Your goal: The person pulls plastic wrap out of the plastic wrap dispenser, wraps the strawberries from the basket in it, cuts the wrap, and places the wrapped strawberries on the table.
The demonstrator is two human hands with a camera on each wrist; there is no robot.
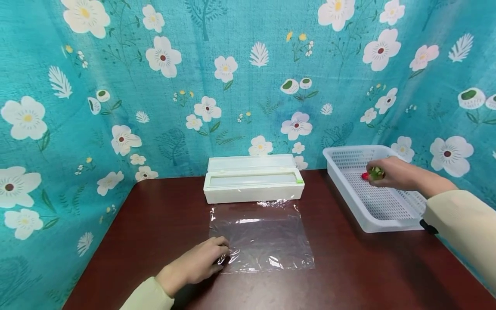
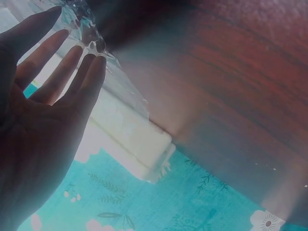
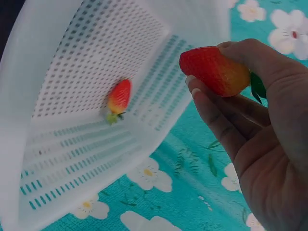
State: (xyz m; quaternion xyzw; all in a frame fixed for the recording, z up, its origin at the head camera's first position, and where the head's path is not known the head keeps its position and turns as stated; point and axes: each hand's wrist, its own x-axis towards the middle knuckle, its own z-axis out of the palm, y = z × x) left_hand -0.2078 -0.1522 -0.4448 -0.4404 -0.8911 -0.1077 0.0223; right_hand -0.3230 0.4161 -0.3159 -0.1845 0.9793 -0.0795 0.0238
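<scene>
In the right wrist view my right hand [image 3: 274,110] pinches a red strawberry [image 3: 216,72] between thumb and fingers, its green leaves near the palm. That hand [image 1: 395,172] is over the white basket [image 1: 350,200] in the head view. Inside the basket lies a second strawberry [image 3: 120,98]. My left hand [image 1: 201,260] rests at the near left edge of a clear plastic film sheet [image 1: 263,243] on the table. Its fingers [image 2: 53,91] look fairly straight and loosely spread in the left wrist view, close to the crinkled film edge.
Behind the film stands a white cling film box [image 1: 253,191], lid raised, with a green piece at its right end. The dark red-brown table [image 1: 162,215] is bordered by a teal flowered cloth [image 1: 240,99] at the back and sides.
</scene>
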